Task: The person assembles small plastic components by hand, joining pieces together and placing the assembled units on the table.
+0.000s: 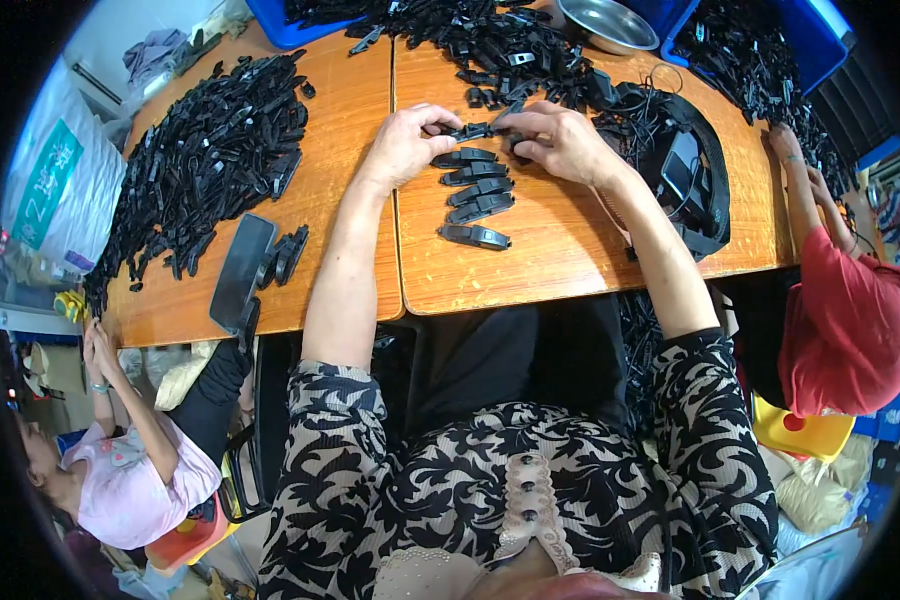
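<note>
A small black plastic piece (474, 131) lies across the gap between my two hands at the top of a column of similar parts. My left hand (402, 148) pinches its left end with thumb and fingers. At its right end are the bent fingers of my right hand (562, 143), with a dark bit beneath them that I cannot make out. Below, several curved black plastic parts (478, 187) lie in a row, and one more curved part (475, 236) sits slightly apart, nearest me.
A big heap of black parts (210, 150) covers the left table; another pile (500, 50) lies ahead. At right rest a black strap (715, 170) and cables. A metal bowl (610, 22), blue bins (770, 40) and a dark tray (242, 265) stand around. People sit at both sides.
</note>
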